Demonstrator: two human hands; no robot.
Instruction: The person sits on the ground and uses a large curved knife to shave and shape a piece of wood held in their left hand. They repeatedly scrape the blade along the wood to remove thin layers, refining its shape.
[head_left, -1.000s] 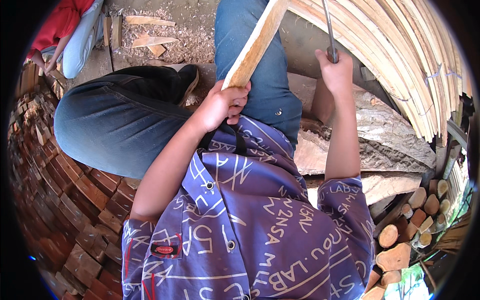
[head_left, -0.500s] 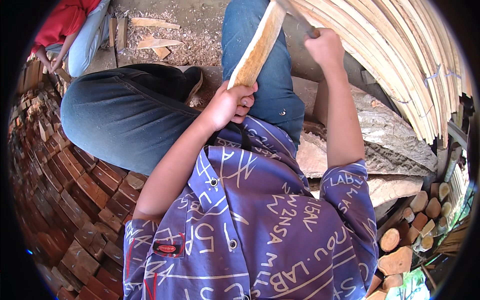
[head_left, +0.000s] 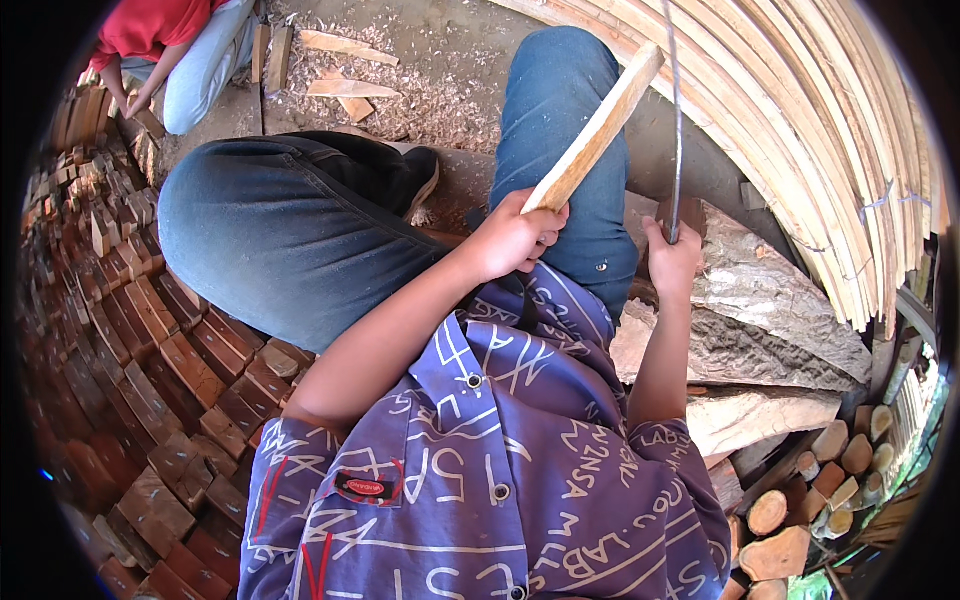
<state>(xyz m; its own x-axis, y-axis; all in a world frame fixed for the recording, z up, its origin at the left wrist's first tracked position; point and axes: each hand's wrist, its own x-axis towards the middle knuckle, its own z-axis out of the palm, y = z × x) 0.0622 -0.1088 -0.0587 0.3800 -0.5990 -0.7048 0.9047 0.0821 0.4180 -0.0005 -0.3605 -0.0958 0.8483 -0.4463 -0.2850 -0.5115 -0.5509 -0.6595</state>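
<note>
My left hand (head_left: pixel 513 238) is closed round the lower end of a pale, flat strip of wood (head_left: pixel 597 130). The strip slants up and to the right across my thigh, its far end raised and its bark-brown face partly showing. In my right hand (head_left: pixel 672 262), held off to the right, is a long-bladed knife (head_left: pixel 677 125). Its thin blade points away from me and appears almost edge-on. Blade and strip look apart, with a narrow gap between them near the strip's tip. Most of the knife's handle is hidden in my fist.
Long pale wooden strips (head_left: pixel 790 120) stand bundled at the right, beside rough slabs (head_left: pixel 765 285) and cut logs (head_left: pixel 768 512). Stacked reddish-brown blocks (head_left: pixel 190 370) fill the left. Offcuts (head_left: pixel 350 89) and shavings lie ahead. Another person in a red top (head_left: pixel 150 40) sits at the far left.
My right hand has drawn back toward me, and the blade has swung upright, away from the strip's tip. The strip has turned more edge-on. The whole view has shifted slightly.
</note>
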